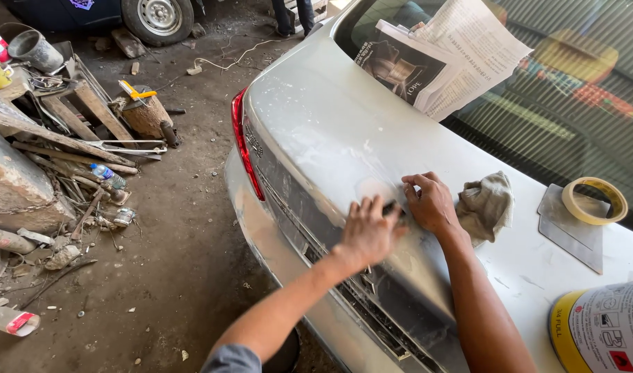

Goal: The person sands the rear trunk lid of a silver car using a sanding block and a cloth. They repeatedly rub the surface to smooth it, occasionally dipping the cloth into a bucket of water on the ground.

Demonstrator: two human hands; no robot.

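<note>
Work spot: both hands sit on the silver trunk lid of the car, on a dull sanded/filler patch near the rear edge, roughly dead centre of the view.
Left hand: flat, fingers spread and pressed on the panel, a bit motion-blurred. A small dark thing shows at the fingertips, maybe a sanding block or paper, can't really tell.
Right hand: fingers curled, tips touching that same dark piece from the 3 o'clock side. Whether it's actually gripping it, can't say.
How far along: looks to me like mid-prep. The patch is pale and matte with whitish scuffing spreading out toward 11 o'clock, and there's no fresh paint anywhere, so I'd guess the smoothing is partly done and the finishing is left.
Just beside: crumpled grey rag at 3 o'clock, touching the right wrist.
Further out at 3: roll of masking tape on a flat grey scraper plate.
At 5 o'clock: big yellow-rimmed can.
At 1 o'clock: newspaper over the rear window.
At 9 o'clock: dirt floor with scrap wood and junk.
</note>
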